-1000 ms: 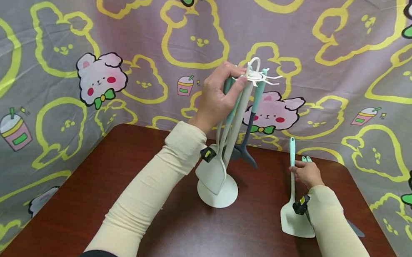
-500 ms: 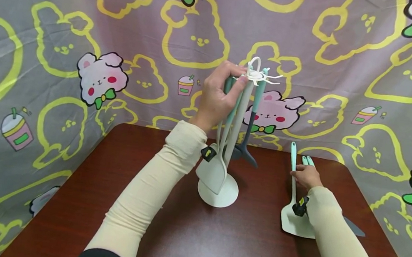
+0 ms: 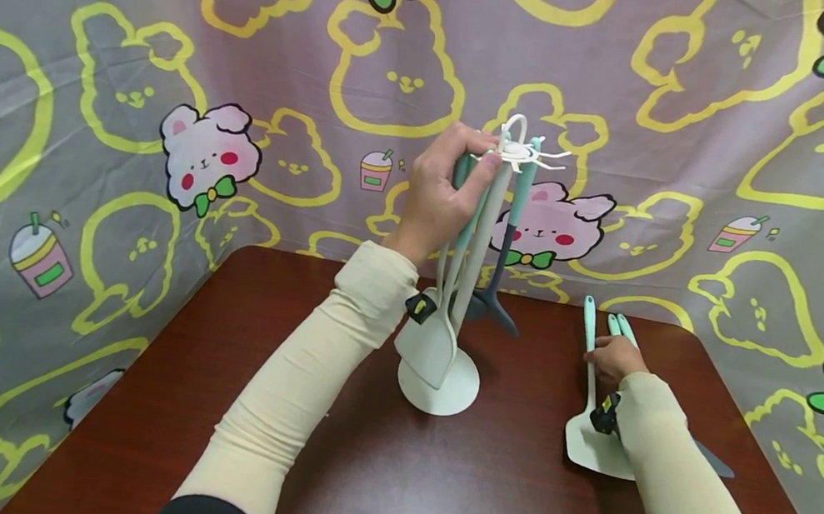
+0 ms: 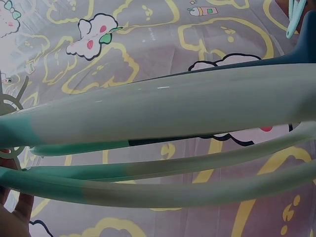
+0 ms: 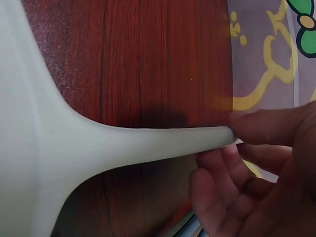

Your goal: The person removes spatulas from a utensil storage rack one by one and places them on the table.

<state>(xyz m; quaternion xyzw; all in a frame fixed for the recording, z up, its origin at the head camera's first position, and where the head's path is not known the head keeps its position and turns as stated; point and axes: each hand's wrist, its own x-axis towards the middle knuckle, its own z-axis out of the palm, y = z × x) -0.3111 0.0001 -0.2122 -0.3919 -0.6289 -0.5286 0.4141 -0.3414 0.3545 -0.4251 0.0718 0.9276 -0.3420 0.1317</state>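
Observation:
A white utensil stand (image 3: 484,239) with a round base rises from the table, hooks at its top. My left hand (image 3: 442,197) grips the stand just below the hooks, thumb and fingers around the hanging turquoise handles. A pale spatula (image 3: 428,349) and other utensils hang there, including a dark grey one (image 3: 498,310) behind the pole. At the right, my right hand (image 3: 617,358) pinches the shaft of a pale turner (image 3: 591,448) with a turquoise handle end. Its broad blade lies low over the table, partly hidden by my sleeve; whether it touches cannot be told.
Two turquoise handle ends (image 3: 623,325) lie beside my right hand on the brown table (image 3: 285,319). A dark grey blade tip (image 3: 716,461) shows past the right sleeve. A patterned cloth (image 3: 355,226) hangs close behind the table.
The turner's turquoise end has dropped lower and slightly right in the head view, with my right hand lowering a little. My left hand keeps its grip on the stand.

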